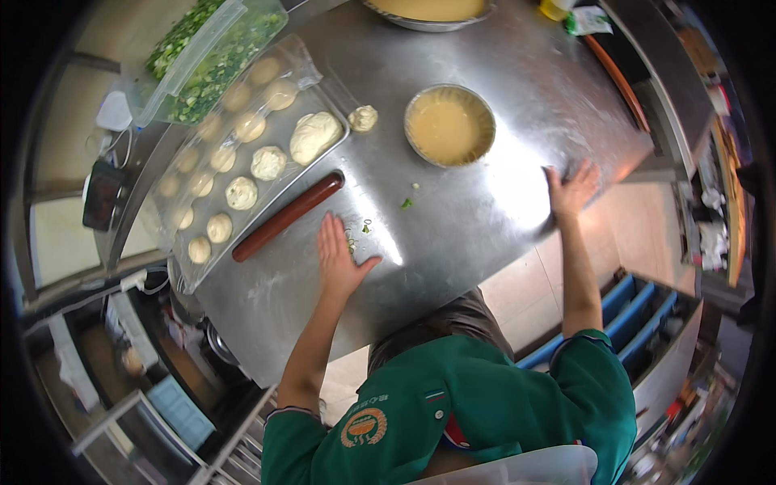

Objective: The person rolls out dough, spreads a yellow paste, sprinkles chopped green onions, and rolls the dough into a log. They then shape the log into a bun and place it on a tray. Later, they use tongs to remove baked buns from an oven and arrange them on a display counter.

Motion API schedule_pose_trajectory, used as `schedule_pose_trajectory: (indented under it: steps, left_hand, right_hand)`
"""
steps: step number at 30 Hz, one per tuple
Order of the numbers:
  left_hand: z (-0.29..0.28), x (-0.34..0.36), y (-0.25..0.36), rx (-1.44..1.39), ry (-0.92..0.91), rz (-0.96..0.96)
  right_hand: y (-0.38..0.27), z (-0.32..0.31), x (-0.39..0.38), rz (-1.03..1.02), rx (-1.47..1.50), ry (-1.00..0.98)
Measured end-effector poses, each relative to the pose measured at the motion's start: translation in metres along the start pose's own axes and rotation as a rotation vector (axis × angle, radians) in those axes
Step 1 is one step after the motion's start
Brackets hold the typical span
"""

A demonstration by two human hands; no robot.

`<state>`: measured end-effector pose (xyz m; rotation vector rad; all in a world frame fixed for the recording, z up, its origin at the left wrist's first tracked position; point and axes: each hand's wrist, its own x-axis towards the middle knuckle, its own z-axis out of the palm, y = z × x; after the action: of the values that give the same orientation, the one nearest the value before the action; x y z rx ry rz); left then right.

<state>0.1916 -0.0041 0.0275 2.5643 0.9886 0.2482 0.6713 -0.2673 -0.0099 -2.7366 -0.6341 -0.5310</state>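
Note:
My left hand (337, 260) lies flat on the steel table (453, 234), fingers stretched out and thumb apart, beside bits of chopped green onion (367, 227). Just left of it is a dark red rolling pin (288, 217), set along the edge of a tray (279, 200). Several dough balls (241, 193) sit in that tray, partly under clear plastic film, with a larger dough lump (315, 137) at one corner. Spread at the table's right edge, my right hand (573, 190) holds nothing. One small dough piece (363, 119) rests on the table outside the tray.
A round metal pan of yellowish batter (449, 125) stands mid-table, and a larger bowl (428, 18) is at the far edge. At the far left is a clear tub of chopped greens (194, 73). Another long reddish-brown rod (617, 81) lies far right, near a green-white packet (589, 20).

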Motion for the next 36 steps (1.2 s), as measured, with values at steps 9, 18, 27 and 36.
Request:
schedule_pose_trajectory:
  steps: [9,18,27,36]
  left_hand:
    - [0.030,0.135,0.043,-0.070,0.214,-0.106]
    - [0.057,0.106,0.093,-0.719,0.174,0.043]
    - [0.041,-0.056,0.104,-1.155,0.439,-0.537]
    - [0.120,-0.167,0.158,-2.519,-0.413,-0.903]
  right_hand:
    - [-0.018,-0.010,0.036,-0.408,0.543,-0.454]
    - [-0.218,-0.017,-0.072,-0.785,0.795,-0.655]
    - [-0.305,-0.007,-0.109,-0.845,1.172,-0.785]
    - [-0.322,-0.019,-0.147,-1.011,1.326,-1.220]
